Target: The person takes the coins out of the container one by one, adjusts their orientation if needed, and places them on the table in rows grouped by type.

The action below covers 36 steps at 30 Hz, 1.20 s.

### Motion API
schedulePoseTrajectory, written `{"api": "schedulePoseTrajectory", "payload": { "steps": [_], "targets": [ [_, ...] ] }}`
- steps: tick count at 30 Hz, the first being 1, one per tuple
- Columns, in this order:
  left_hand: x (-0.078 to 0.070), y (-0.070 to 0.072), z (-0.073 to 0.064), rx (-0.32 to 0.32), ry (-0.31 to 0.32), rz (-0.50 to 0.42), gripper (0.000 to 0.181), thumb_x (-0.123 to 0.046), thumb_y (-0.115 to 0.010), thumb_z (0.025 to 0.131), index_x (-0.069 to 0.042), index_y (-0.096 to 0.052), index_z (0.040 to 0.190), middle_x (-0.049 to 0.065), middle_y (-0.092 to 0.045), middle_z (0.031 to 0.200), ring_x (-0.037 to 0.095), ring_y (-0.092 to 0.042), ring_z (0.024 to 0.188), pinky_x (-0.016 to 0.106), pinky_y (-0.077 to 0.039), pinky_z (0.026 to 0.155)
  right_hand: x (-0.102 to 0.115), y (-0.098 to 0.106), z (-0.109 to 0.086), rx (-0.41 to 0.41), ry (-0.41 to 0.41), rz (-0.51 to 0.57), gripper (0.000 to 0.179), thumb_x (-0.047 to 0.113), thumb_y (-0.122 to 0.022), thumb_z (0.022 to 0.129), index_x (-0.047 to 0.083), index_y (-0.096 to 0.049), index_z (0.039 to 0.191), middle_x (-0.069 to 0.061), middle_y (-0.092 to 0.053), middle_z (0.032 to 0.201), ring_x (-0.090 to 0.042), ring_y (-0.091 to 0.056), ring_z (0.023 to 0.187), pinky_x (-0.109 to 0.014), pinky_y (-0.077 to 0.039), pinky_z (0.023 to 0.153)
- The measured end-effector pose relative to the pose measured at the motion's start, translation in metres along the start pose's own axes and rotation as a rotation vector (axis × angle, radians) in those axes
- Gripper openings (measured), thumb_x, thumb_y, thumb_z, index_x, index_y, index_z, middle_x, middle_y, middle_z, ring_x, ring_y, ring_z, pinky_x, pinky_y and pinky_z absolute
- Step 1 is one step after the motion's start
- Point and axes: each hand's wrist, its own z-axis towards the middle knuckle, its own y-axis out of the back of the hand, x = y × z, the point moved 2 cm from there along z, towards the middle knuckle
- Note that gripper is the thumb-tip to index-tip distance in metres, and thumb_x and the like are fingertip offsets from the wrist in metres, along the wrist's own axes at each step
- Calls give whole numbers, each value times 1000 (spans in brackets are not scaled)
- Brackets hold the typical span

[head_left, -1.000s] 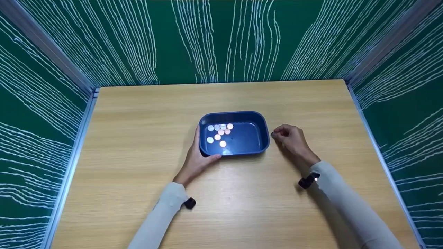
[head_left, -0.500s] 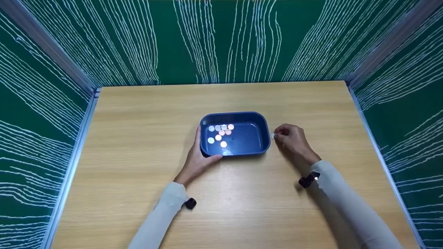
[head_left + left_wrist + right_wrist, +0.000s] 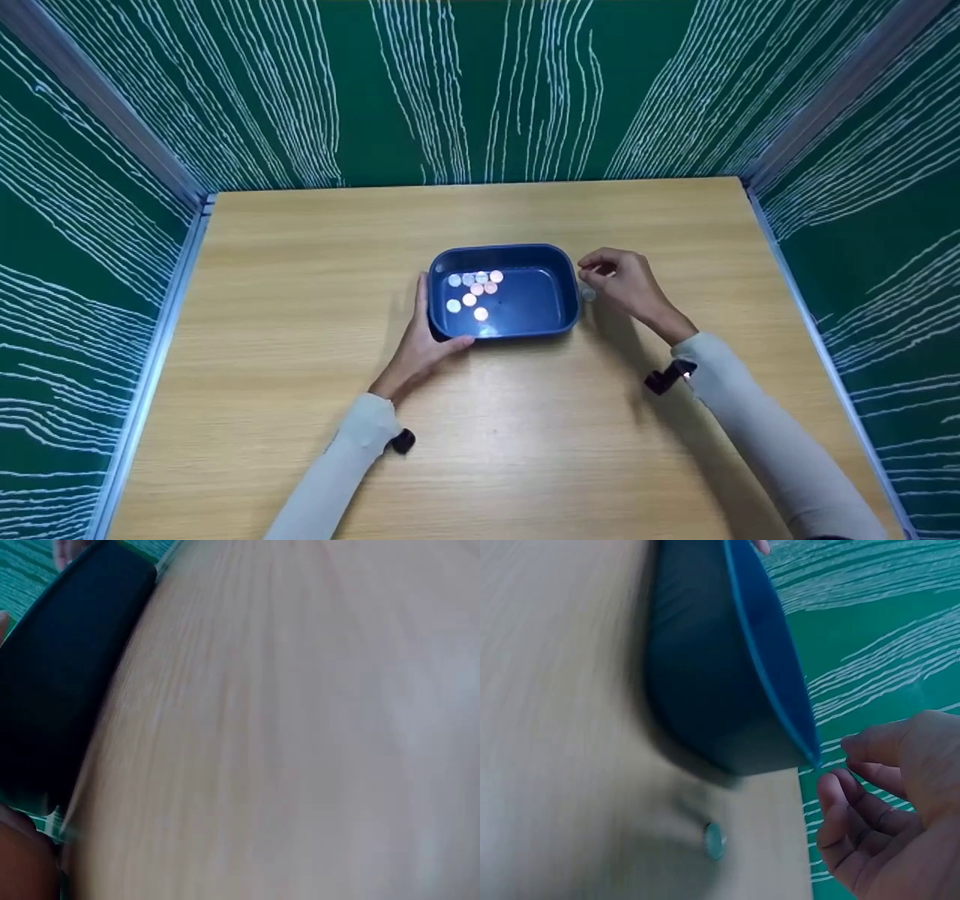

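Observation:
A dark blue rectangular plastic tub (image 3: 534,300) with rounded corners rests on the wooden table. Several silver and copper coins (image 3: 469,300) lie flat in its left half. My left hand (image 3: 420,349) holds the tub's left end, thumb along the near rim and fingers along the side wall. Just beyond the right wall, a single coin (image 3: 715,841) lies on the tabletop. My right hand (image 3: 624,285) hovers above that coin beside the tub's right rim. In the right wrist view its thumb and fingers are parted, with nothing between them.
The wooden table (image 3: 315,450) reaches back to a green wall (image 3: 525,90) with white wavy lines. Similar side panels stand left and right, with metal strips along the table edges. A small black camera sits on each wrist over a light sleeve (image 3: 765,427).
The coin earlier between my right fingertips is let go and lies on the table. My right hand has risen slightly toward the tub's rim. The left hand keeps its hold.

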Motion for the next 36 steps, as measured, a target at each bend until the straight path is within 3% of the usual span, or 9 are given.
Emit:
{"api": "schedulePoseTrajectory", "payload": {
  "steps": [5, 10, 16, 24, 29, 36],
  "targets": [
    [-6, 9, 3, 36, 12, 99, 136, -34, -92, 89, -20, 10, 178, 7, 5, 186, 31, -5, 171, 56, -9, 135, 13, -4, 4, 71, 3, 12, 18, 6, -75, 104, -1, -80, 120, -13, -79, 112, -26, -69, 98, -18, -56, 80],
    [-8, 12, 5, 99, 42, 209, 135, -37, -90, 90, -23, 12, 177, 7, 8, 186, 38, -3, 170, 63, -9, 134, 22, -16, 6, 165, 6, 21, 21, 9, -75, 105, 2, -80, 125, -11, -77, 119, -27, -68, 105, -29, -58, 89],
    [-10, 11, 4, 99, 94, 255, 133, -49, -88, 91, -31, 10, 178, 8, 3, 186, 48, 9, 168, 69, -3, 131, 31, -33, 10, 238, 54, 4, 22, 7, -77, 103, 3, -80, 125, -13, -76, 121, -27, -68, 103, -34, -61, 92],
    [-9, 11, 7, 74, 35, 276, 135, -46, -89, 90, -17, 9, 178, 11, -2, 186, 46, 0, 169, 58, 9, 134, 35, -55, 18, 279, 140, -36, 23, 5, -80, 100, -4, -79, 121, -15, -77, 118, -33, -70, 112, -57, -57, 101],
    [-7, 11, 6, 68, 60, 295, 135, -46, -90, 89, -24, 9, 178, 11, -5, 186, 46, 4, 168, 59, 6, 134, 39, -67, 23, 326, 179, -54, 25, 6, -82, 98, -6, -79, 121, -17, -77, 118, -34, -71, 115, -58, -57, 102],
    [-6, 11, 5, 57, 112, 304, 133, -52, -90, 89, -37, 8, 178, 10, -5, 186, 49, 9, 167, 73, -7, 130, 42, -85, 30, 397, 233, -85, 27, 7, -83, 98, -4, -79, 122, -16, -79, 119, -32, -72, 114, -52, -59, 102]
  ]
}}
